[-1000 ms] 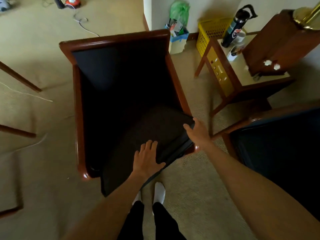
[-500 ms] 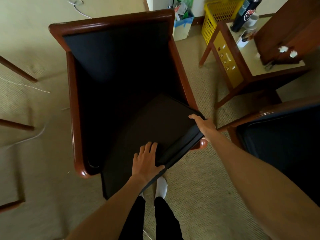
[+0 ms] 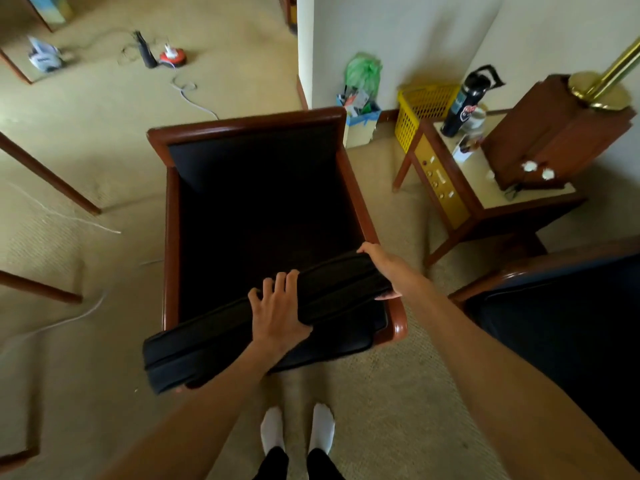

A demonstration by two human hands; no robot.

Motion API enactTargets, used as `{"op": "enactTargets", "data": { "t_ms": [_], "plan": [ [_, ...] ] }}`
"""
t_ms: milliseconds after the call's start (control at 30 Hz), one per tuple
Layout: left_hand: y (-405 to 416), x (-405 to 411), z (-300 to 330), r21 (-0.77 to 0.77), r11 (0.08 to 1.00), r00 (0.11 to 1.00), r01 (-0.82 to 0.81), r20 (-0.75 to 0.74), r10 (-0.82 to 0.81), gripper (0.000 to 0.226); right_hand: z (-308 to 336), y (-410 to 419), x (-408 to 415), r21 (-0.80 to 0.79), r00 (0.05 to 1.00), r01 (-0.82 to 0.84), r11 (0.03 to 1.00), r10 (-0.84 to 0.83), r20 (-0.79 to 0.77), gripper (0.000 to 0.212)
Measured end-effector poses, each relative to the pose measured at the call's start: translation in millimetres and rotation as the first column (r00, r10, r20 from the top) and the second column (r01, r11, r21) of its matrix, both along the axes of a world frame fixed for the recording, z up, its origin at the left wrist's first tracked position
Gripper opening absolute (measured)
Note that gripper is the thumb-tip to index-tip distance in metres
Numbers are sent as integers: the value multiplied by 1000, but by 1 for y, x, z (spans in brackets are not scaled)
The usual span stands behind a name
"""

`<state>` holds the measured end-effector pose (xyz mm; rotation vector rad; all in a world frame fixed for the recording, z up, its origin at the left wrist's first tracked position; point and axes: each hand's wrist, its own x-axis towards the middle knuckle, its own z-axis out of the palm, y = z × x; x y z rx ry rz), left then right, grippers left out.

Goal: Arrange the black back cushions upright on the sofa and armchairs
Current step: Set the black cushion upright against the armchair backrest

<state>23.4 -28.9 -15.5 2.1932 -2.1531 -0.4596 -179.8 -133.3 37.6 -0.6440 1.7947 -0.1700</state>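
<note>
One wooden armchair (image 3: 180,216) stands on the carpet, and part of a second armchair (image 3: 554,306) shows at the right. One black back cushion (image 3: 332,292) lies tilted across the front edge of the first chair's seat. The left hand (image 3: 277,313) grips its upper edge, fingers (image 3: 280,282) curled over. The right hand (image 3: 384,268) clasps its right end, fingers wrapped round.

Black cushion (image 3: 322,299) edge-up over the armchair (image 3: 249,126) front, gripped by left hand (image 3: 277,311) and right hand (image 3: 384,268).
</note>
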Motion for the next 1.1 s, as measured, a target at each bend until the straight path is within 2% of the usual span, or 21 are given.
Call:
{"op": "enactTargets", "data": {
  "t_ms": [67, 133, 200, 267, 300, 333, 367, 400, 433, 467, 500, 533, 567, 600, 733, 833, 900, 1000, 1100],
  "plan": [
    [-13, 13, 17, -49, 999, 998, 16, -53, -18, 101, 19, -5, 7, -83, 998, -46, 995, 43, -36, 52],
    [-21, 26, 32, -97, 995, 991, 18, -133, -30, 98, 34, -12, 14, -165, 978, -169, 972, 143, -154, 71],
    [-28, 42, 51, -168, 986, 971, 4, -234, -44, 93, 53, -19, 21, -207, 917, -333, 920, 264, -300, 89],
    [-36, 60, 67, -205, 978, 936, -50, -352, -26, 90, 72, -30, 22, -291, 846, -460, 839, 315, -430, 85],
    [-41, 70, 71, -204, 975, 910, -82, -414, -10, 89, 80, -36, 19, -391, 841, -494, 776, 312, -442, 76],
    [-45, 82, 73, -196, 975, 885, -106, -467, 2, 89, 83, -42, 13, -535, 885, -454, 713, 289, -366, 57],
    [-48, 93, 75, -191, 974, 862, -121, -507, 7, 89, 82, -46, 4, -648, 941, -336, 684, 272, -201, 31],
    [-51, 103, 75, -190, 973, 843, -133, -538, 10, 89, 79, -47, -4, -679, 946, -283, 678, 316, -79, 27],
    [-53, 111, 76, -194, 971, 828, -142, -561, 9, 88, 70, -49, -10, -681, 911, -303, 666, 412, -3, 50],
    [-54, 117, 79, -199, 970, 818, -142, -576, 2, 87, 62, -51, -13, -645, 840, -437, 628, 541, -43, 75],
    [-55, 121, 82, -210, 969, 812, -132, -584, -16, 85, 54, -53, -10, -600, 747, -590, 540, 648, -151, 97],
    [-56, 123, 84, -220, 968, 807, -118, -590, -36, 84, 50, -55, -4, -567, 677, -675, 472, 702, -221, 114],
    [-55, 124, 85, -223, 969, 799, -105, -599, -51, 84, 50, -57, 3, -560, 653, -696, 449, 720, -235, 123],
    [-55, 125, 84, -224, 970, 792, -95, -607, -63, 83, 50, -60, 8, -559, 653, -699, 446, 718, -244, 122],
    [-48, 131, 80, -213, 973, 767, -86, -637, -72, 83, 61, -63, 18, -540, 611, -747, 387, 721, -328, 89],
    [-48, 140, 87, -216, 973, 739, -81, -668, -86, 84, 76, -63, 27, -610, 650, -698, 375, 690, -319, 80],
    [-47, 146, 91, -203, 976, 725, -76, -683, -85, 84, 89, -68, 39, -656, 650, -685, 317, 674, -352, 78],
    [-42, 159, 83, -120, 991, 729, -66, -684, -34, 85, 111, -61, 65, -621, 574, -757, 201, 658, -487, 78],
    [-30, 168, 64, -2, 997, 746, -74, -663, 54, 90, 110, -35, 91, -491, 436, -866, 93, 621, -651, 76]
  ]
}}
